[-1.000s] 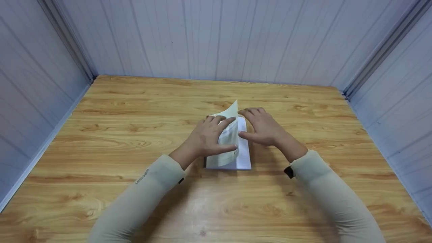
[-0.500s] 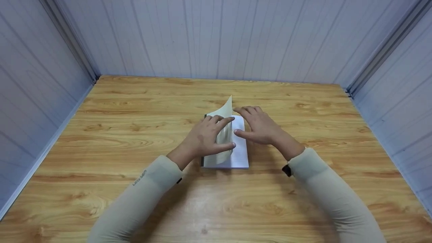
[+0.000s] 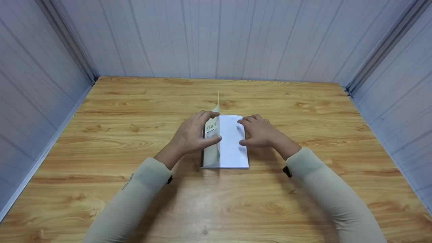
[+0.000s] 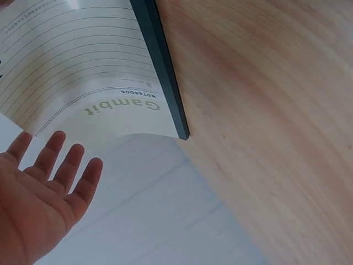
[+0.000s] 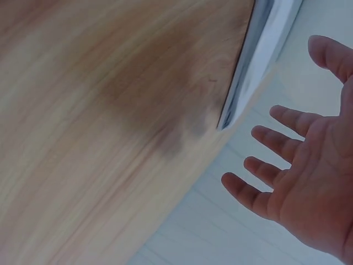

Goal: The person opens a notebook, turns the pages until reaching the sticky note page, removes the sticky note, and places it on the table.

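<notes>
In the head view, the notebook (image 3: 233, 145) lies at the centre of the wooden table (image 3: 84, 141). A lifted page (image 3: 211, 157) stands along its 9 o'clock half, the free corner pointing to 12 o'clock. At 9 o'clock the person's left hand (image 3: 189, 135) is loose, not clenched, thumb and forefinger apart at the page's free edge. At 3 o'clock the right hand (image 3: 263, 134) is relaxed and grasps nothing; its fingertips cast small shadows on the white sheet beneath. Pale sleeves (image 3: 337, 199) come in from 4 and between 7 and 8 o'clock, and a panelled wall (image 3: 202, 37) rises at 12.

In the left wrist view, the ruled page fills 11 o'clock, bowed, with "Gambit" and "NOTEBOOK" printed upside down; the notebook's dark spine (image 4: 162, 69) slants beside it toward 12. The left hand sits at 8 o'clock, four fingers extended and slightly spread, thumb hidden.

In the right wrist view, the notebook's edge shows between 1 and 2 o'clock. The right hand, fingers spread, lies between 3 and 4.
</notes>
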A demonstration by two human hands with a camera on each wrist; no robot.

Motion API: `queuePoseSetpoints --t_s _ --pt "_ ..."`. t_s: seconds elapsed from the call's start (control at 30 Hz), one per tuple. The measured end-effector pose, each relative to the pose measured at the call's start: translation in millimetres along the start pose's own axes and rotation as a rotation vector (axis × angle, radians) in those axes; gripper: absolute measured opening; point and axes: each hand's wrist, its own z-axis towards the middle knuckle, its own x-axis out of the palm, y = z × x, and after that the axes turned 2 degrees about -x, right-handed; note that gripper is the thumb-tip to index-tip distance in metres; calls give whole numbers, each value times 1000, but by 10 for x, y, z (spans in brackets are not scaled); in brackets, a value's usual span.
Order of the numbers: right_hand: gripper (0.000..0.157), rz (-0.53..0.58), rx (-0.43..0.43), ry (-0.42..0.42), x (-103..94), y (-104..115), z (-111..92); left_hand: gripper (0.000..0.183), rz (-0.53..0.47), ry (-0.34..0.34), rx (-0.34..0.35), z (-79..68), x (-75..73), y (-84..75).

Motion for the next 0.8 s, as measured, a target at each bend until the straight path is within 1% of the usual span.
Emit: queuePoseSetpoints --t_s 0.1,0.17,0.27,0.33,0.37,0.43,0.5,0.63,0.7,0.8 --pt "71 18 37 -20 15 -39 70 54 -124 -46 -69 -18 -26 54" --pt "62 38 65 -56 21 -62 124 45 -239 -81 -123 -20 -36 85" --pt "46 62 96 -134 31 -89 211 35 -402 -136 -227 -17 -41 117" --pt "39 63 102 -170 35 -103 259 30 -479 -172 -299 -10 -45 127" --pt "37 57 105 -182 36 -109 281 27 -502 -189 -336 -7 -46 131" --pt "35 40 112 -192 40 -114 318 23 -532 -220 -399 -2 -51 140" --pt "34 13 123 -187 46 -119 350 20 -534 -243 -449 2 -61 151" --pt "40 -53 149 -125 70 -125 405 17 -527 -288 -520 2 -77 191" --pt "43 -70 160 -90 83 -125 426 17 -538 -324 -535 -3 -84 212" --pt "46 -62 170 -60 96 -119 448 19 -551 -380 -513 -14 -93 244"
